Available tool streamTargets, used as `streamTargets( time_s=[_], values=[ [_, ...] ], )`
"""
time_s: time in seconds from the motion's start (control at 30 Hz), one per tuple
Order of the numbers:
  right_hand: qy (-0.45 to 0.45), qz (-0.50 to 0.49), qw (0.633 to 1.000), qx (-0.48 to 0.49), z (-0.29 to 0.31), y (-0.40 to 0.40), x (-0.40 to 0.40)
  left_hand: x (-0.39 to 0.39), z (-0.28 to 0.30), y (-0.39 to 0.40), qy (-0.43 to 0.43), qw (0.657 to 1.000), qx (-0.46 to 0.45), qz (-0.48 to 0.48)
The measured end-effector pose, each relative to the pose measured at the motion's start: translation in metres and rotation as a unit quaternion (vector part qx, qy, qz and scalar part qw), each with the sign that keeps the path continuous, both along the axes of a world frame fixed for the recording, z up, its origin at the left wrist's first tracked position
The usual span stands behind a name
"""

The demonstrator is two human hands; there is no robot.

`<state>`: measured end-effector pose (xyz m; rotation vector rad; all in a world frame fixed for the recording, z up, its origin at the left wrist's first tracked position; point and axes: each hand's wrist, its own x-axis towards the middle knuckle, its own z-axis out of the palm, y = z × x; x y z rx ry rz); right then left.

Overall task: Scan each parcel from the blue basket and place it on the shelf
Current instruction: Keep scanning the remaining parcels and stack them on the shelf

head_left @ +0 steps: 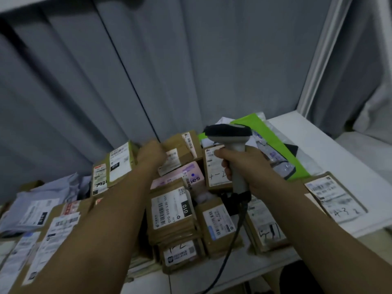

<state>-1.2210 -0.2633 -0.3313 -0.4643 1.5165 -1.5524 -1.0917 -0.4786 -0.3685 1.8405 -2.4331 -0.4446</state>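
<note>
While the right hand (pixel 244 166) is gripping the grey handheld scanner (pixel 232 149) by its handle, fingers wrapped round it and the dark head pointing left, the left hand (pixel 151 154) is reaching to a small brown parcel (pixel 180 151) just left of the scanner. That hand is blurred and seen from behind, so I cannot tell whether its fingers are closing on the parcel or only touching it. The parcel is lying tilted at the back of the white shelf (pixel 331 145), on top of other boxes.

Judging by the shelf, a good share of the work is already done: a stack of labelled brown parcels (pixel 176 209) is sitting below and left of the scanner, a pink package (pixel 180 176) is wedged just left of its handle, a green mailer (pixel 273 145) is lying right of the scanner, and a flat parcel marked by hand (pixel 337 198) is resting further right, near the shelf edge. Grey bags (pixel 36 206) are piling up far to the left. The scanner's black cable (pixel 231 249) is hanging below it, across the stack.

No blue basket is showing, so what remains cannot be judged.
</note>
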Motion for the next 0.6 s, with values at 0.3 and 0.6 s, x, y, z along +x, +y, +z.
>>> streamTargets(
  time_s=[0.3, 0.6],
  values=[
    [0.001, 0.014, 1.000, -0.002, 0.001, -0.001, 0.006, 0.008, -0.013, 0.016, -0.010, 0.993, 0.062, -0.101],
    [-0.092, 0.030, 0.995, -0.009, 0.026, -0.014, 0.066, 0.085, 0.074, 0.091, 0.167, 0.980, 0.023, -0.109]
  ],
)
